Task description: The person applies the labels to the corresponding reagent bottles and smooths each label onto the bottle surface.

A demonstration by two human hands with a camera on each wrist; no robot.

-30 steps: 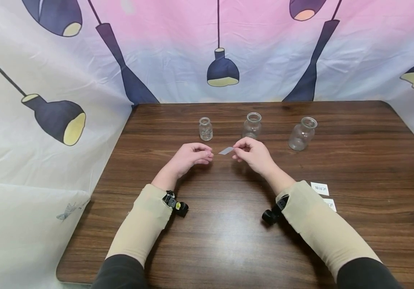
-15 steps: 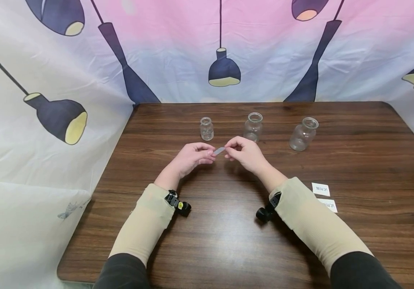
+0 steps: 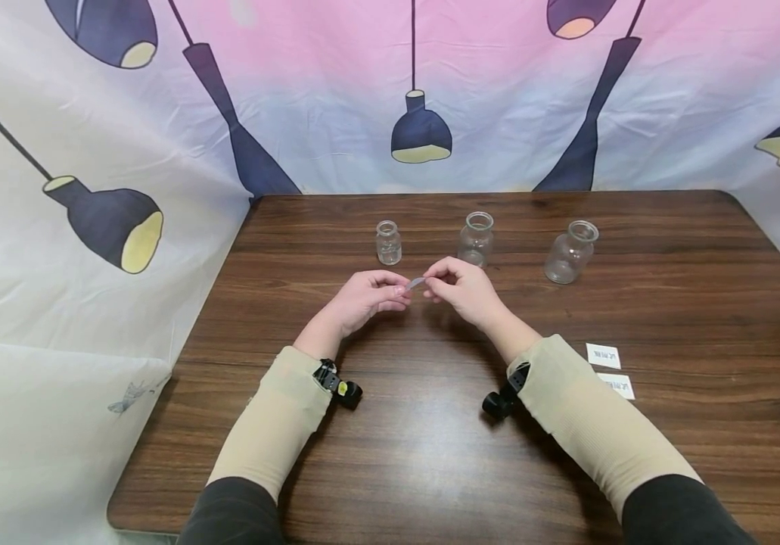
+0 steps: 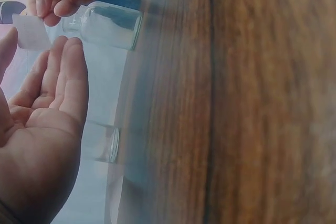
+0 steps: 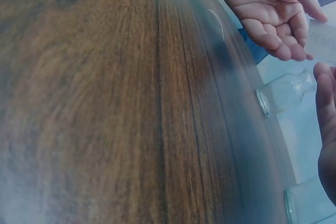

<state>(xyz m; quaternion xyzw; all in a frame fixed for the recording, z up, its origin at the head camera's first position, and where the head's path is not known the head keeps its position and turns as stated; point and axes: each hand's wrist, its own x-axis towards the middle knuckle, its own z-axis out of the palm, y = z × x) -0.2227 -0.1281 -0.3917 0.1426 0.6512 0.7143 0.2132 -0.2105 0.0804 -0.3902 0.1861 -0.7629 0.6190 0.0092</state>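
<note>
Brown table [image 3: 403, 462]: near the small jar [image 3: 388, 246], your right hand [image 3: 466, 292] pinches a slip [image 4: 31, 32]; your left hand [image 3: 362, 297], fingers loosely extended, meets it, grip unclear.

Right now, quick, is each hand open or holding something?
Left hand: at the paper slip's edge; can't tell whether it's gripping or just touching.
Right hand: closed, pinching the paper slip.

The right grip [image 3: 466, 292] hides part of the foot of the middle jar [image 3: 477, 241], near the far edge of the worktop [image 3: 410, 462]. The right sleeve [image 3: 597, 412] covers part of the lower card [image 3: 619, 387] toward the right edge. Whether the left grip [image 3: 366, 297] pinches the slip [image 3: 416, 282] or only touches it cannot be told; the right wrist view cuts it off, its print blurred.
</note>
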